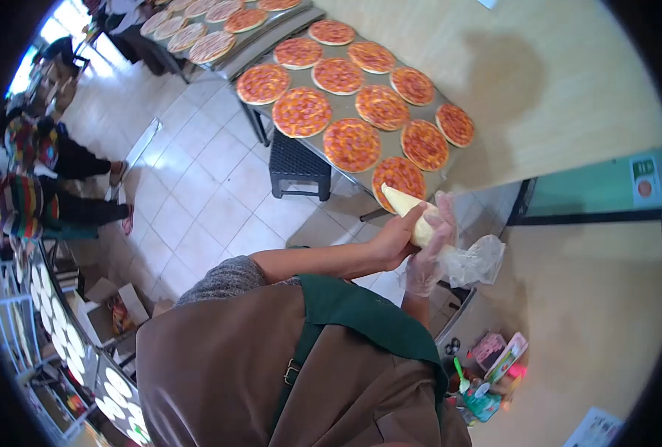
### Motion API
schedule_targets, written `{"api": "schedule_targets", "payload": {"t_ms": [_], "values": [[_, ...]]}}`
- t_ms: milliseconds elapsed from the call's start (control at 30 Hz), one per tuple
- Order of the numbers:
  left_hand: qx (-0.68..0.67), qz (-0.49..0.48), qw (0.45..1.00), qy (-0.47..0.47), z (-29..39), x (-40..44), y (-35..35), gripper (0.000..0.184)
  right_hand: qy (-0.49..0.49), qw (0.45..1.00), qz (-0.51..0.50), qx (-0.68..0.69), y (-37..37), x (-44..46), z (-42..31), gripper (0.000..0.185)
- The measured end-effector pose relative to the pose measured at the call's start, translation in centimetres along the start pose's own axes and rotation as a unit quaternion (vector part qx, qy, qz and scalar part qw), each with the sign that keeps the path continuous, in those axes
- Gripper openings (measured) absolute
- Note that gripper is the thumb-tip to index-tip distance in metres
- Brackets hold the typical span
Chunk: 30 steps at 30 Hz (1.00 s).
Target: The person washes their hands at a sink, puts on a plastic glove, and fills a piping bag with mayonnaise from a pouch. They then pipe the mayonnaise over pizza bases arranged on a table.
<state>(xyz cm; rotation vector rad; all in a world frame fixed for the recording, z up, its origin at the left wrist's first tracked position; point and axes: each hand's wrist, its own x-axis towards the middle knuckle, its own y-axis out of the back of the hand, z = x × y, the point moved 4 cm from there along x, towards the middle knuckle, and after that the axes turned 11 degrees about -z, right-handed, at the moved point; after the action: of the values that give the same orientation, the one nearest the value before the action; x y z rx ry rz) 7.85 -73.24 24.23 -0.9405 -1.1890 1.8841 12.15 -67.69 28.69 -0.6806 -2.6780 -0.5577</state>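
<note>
A piping bag [422,232] filled with pale yellow cream or sauce is held between my two hands, its narrow tip pointing up and left. My left hand [395,242], bare, is closed around the bag's near side. My right hand [434,242], in a clear plastic glove, grips the bag from the other side. The loose, crumpled end of the bag hangs out to the right of the glove. Just beyond the tip lies a round pizza base with red sauce [398,173], at the near end of the table. Whether the tip touches it, I cannot tell.
Several sauced pizza bases [338,77] cover the table ahead, and more lie on a second table [293,28] behind it. A black stool [299,167] stands below. Two people [55,201] stand at left; plain bases [56,328] line a table at lower left.
</note>
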Motion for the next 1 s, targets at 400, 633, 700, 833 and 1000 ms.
{"api": "schedule_targets", "payload": {"t_ms": [400, 633, 700, 833, 1000], "values": [[0.246, -0.083, 0.966, 0.011, 7.3, 6.0, 3.8, 0.059, -0.138, 0.863, 0.159, 0.46, 0.2, 16.1, 11.1, 0.029], [0.327, -0.042, 0.944, -0.031, 11.2, 2.2, 11.0, 0.058, -0.105, 0.855, 0.191, 0.47, 1.1, 26.4, 15.1, 0.034], [0.295, 0.03, 0.952, -0.07, 11.7, 0.4, 14.4, 0.058, -0.077, 0.88, 0.231, 0.408, -0.4, 27.0, 13.0, 0.036], [0.253, 0.131, 0.952, -0.11, 11.4, -2.0, 20.5, 0.055, -0.108, 0.897, 0.236, 0.357, -3.9, 26.4, 8.5, 0.037], [0.213, 0.154, 0.962, -0.077, 12.0, -3.5, 20.4, 0.049, -0.112, 0.905, 0.217, 0.347, -5.1, 26.1, 7.0, 0.037]]}}
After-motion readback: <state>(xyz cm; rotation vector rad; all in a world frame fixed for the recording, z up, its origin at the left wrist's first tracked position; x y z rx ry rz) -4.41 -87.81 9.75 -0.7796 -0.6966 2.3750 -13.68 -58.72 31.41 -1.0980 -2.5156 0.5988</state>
